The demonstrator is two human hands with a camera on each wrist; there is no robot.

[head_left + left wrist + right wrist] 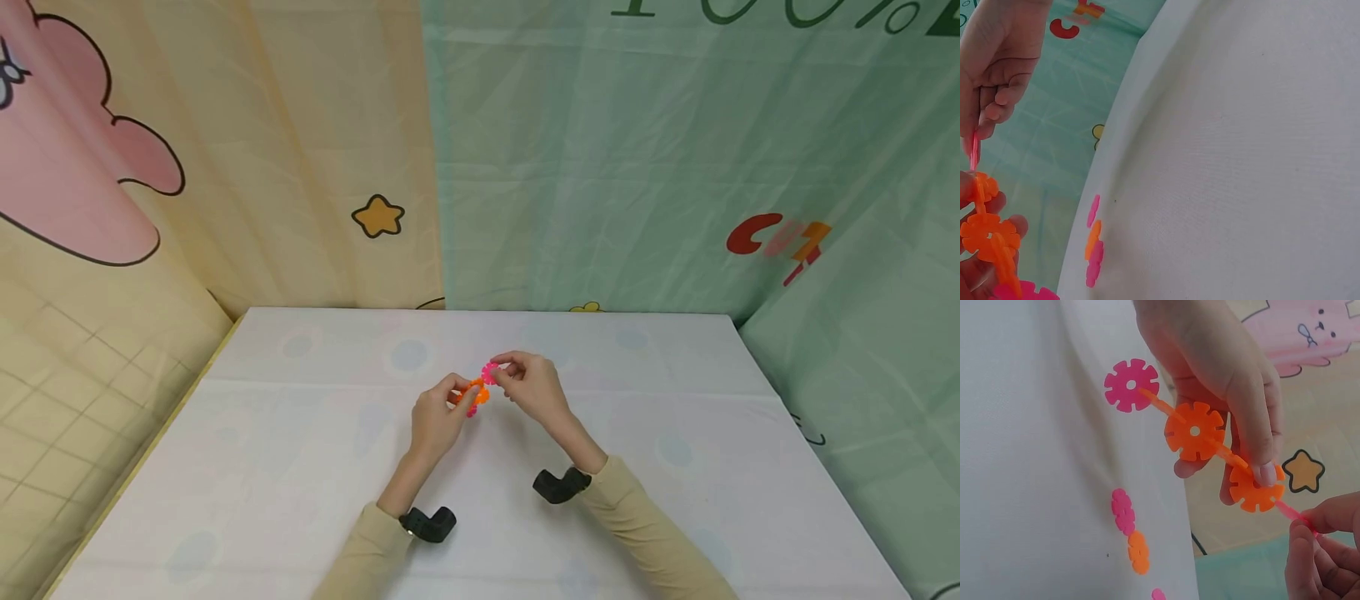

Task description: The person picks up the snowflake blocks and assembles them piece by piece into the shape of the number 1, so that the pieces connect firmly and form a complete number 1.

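Note:
A chain of notched plastic snowflake discs, orange (1195, 431) with one pink disc (1131, 385) at its end, hangs from my left hand (437, 421). The left thumb presses on the last orange disc (1247, 495), fingers behind it. My right hand (534, 387) pinches another pink disc (490, 373) between thumb and fingers. Seen edge-on in the right wrist view, that disc meets the rim of the orange disc under the left thumb. Both hands are raised over the table, close together.
Loose pink discs (1123, 512) and an orange disc (1139, 552) lie on the white-covered table (300, 467) in the wrist views. Printed curtains (600, 167) hang behind the table and at its sides. A black wrist camera (429, 525) is strapped to each wrist.

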